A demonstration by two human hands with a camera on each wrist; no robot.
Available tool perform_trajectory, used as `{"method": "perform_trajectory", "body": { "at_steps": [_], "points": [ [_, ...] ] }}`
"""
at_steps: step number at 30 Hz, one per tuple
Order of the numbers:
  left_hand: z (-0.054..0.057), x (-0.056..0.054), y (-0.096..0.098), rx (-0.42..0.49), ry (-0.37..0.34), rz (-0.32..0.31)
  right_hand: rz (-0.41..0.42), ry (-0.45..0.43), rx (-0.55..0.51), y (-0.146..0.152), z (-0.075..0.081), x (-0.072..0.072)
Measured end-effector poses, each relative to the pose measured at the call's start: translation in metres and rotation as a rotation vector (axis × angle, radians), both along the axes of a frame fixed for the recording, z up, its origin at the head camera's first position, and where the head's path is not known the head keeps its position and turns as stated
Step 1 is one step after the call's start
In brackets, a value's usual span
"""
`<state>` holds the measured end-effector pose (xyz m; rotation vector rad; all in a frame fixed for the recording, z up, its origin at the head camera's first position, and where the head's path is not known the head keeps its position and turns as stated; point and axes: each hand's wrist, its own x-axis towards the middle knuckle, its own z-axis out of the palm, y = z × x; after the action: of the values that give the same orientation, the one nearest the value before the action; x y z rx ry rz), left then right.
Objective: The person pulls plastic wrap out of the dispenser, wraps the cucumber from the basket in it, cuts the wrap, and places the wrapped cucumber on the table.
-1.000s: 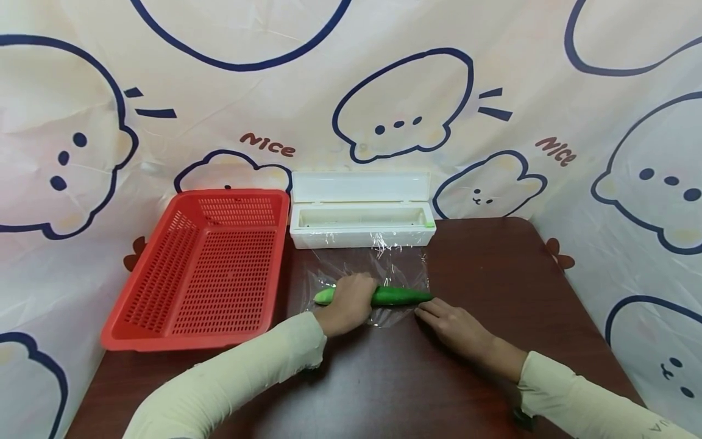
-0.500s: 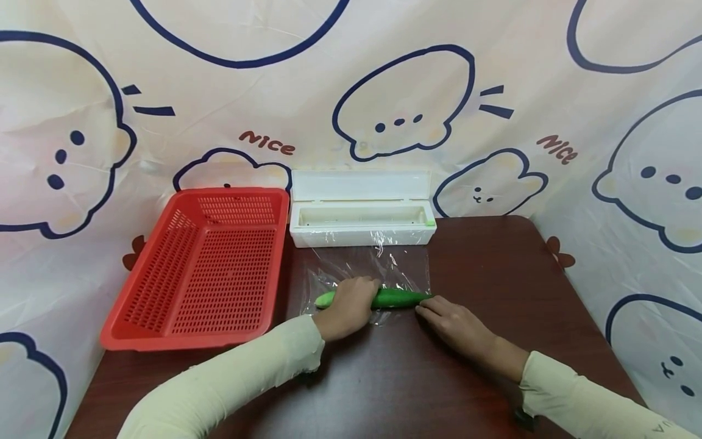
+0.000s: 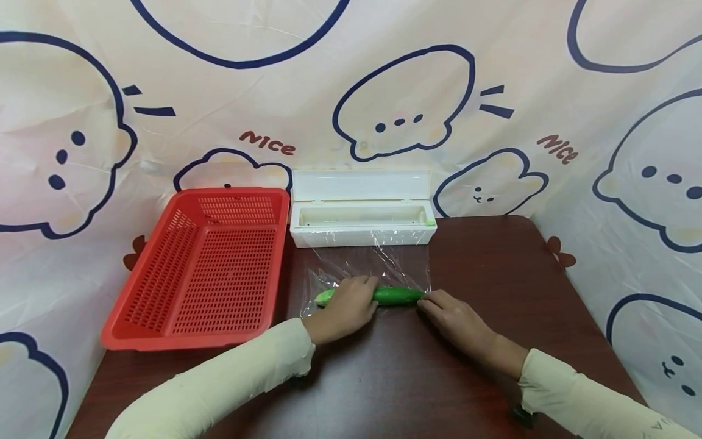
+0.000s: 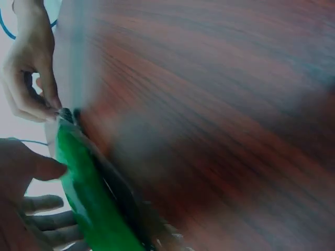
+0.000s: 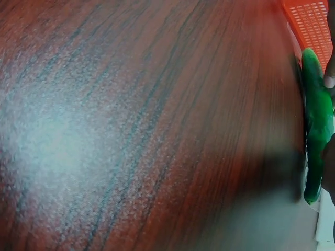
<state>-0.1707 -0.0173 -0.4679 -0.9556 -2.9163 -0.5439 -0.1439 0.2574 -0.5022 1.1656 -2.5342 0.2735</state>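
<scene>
A green cucumber [image 3: 397, 296] lies crosswise on a sheet of clear cling film [image 3: 356, 259] on the dark wooden table. My left hand [image 3: 345, 308] grips it from above around the middle; in the left wrist view the thumb [image 4: 49, 168] and fingers lie against the cucumber [image 4: 86, 193]. At the right tip, my right hand [image 3: 457, 323] pinches the film edge by the cucumber's end, though the fingertips partly hide what they hold. Film also shows along the cucumber's near side in the left wrist view. The right wrist view shows the cucumber [image 5: 315, 115] at its right edge.
Behind the cucumber stands a white cling film dispenser box [image 3: 362, 236] with its lid [image 3: 362, 185] raised; the film runs from its front. To the left is a red perforated plastic basket [image 3: 230, 274]. A printed curtain [image 3: 406, 30] surrounds the table [image 3: 482, 262].
The strip of film in front of the cucumber has shrunk from view. My left wrist has shifted slightly left, and my right fingertips have edged up and now cover the cucumber's tip.
</scene>
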Motion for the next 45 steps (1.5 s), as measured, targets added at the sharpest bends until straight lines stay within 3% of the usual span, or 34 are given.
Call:
{"method": "perform_trajectory", "body": {
  "at_steps": [4, 9, 18, 25, 29, 37, 45],
  "points": [
    [0.001, 0.005, -0.007, -0.003, -0.009, 0.002, -0.024, -0.009, -0.017, -0.001, 0.001, -0.001],
    [0.000, 0.009, -0.015, -0.067, 0.024, -0.042, -0.041, -0.017, -0.038, -0.001, -0.001, -0.004],
    [-0.012, 0.011, -0.022, -0.112, 0.167, -0.122, -0.058, -0.037, -0.068, -0.002, -0.002, -0.008],
    [-0.018, 0.008, -0.024, -0.051, 0.296, -0.138, -0.083, -0.030, -0.101, -0.003, -0.001, -0.011],
    [-0.019, 0.006, -0.024, -0.034, 0.324, -0.124, -0.095, -0.042, -0.135, -0.004, -0.002, -0.014],
    [-0.016, 0.004, -0.023, -0.107, 0.342, -0.054, -0.113, -0.043, -0.176, -0.007, -0.001, -0.022],
    [-0.014, 0.004, -0.025, -0.181, 0.382, -0.023, -0.195, -0.143, -0.184, -0.012, 0.003, -0.024]
  ]
}}
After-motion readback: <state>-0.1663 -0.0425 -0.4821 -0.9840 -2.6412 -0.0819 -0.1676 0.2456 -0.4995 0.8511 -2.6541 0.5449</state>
